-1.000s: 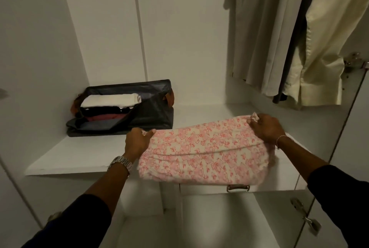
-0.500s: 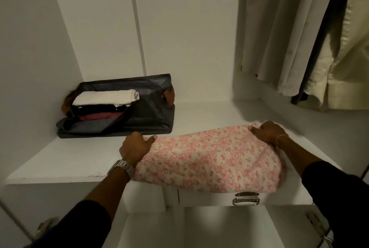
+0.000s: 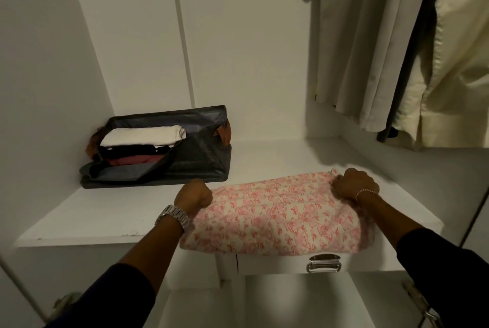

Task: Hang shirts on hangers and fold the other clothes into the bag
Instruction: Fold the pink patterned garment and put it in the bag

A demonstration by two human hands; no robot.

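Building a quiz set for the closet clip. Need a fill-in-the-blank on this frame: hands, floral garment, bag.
1. Both hands, left hand and right hand, grip the pink floral garment at its far ____.
2. The dark bag sits on the white shelf to the ____ of the garment.
3. The top folded item in the bag is ____ in colour.
4. The left wrist wears a metal ____.

Missing words: corners; left; white; watch

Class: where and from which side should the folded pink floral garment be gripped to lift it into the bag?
Grip the folded pink floral garment at its two short ends, left hand and right hand coming from either side: it lies long, soft, and would probably sag otherwise.
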